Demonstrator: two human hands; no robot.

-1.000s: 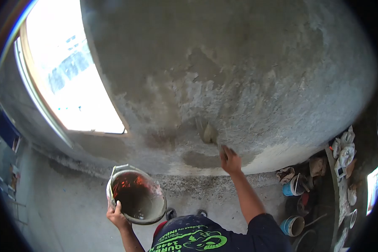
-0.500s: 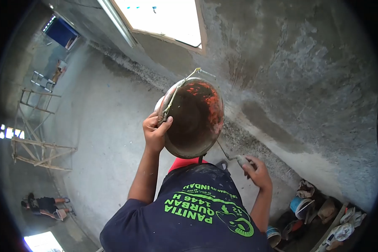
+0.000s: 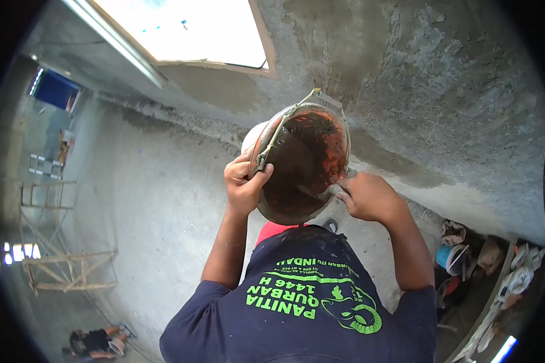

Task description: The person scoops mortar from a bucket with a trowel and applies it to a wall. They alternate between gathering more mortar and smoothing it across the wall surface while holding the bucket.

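My left hand (image 3: 244,185) is closed on the rim of a mortar-stained bucket (image 3: 334,148), thumb on the inner side. The bucket is tilted so its mouth faces me, showing orange patches and grey mortar on the inner wall. A cord-like handle (image 3: 280,138) stretches over the rim to a yellowish end at the top. My right hand (image 3: 374,197) wraps round the grey-caked grip of a trowel (image 3: 335,189) at the bucket's right rim. The trowel's blade reaches inside the bucket and shows only dimly.
A rough plastered wall (image 3: 399,91) with a bright window opening (image 3: 194,30) rises ahead and right. Wooden trestles (image 3: 72,269) stand at the left. Another person (image 3: 94,343) is at lower left. Buckets (image 3: 451,257) and sacks lie at lower right, on the concrete floor (image 3: 163,199).
My right hand has brought the trowel up from below the bucket's right side, and its blade is now inside. The bucket and my left hand appear slightly further right in view.
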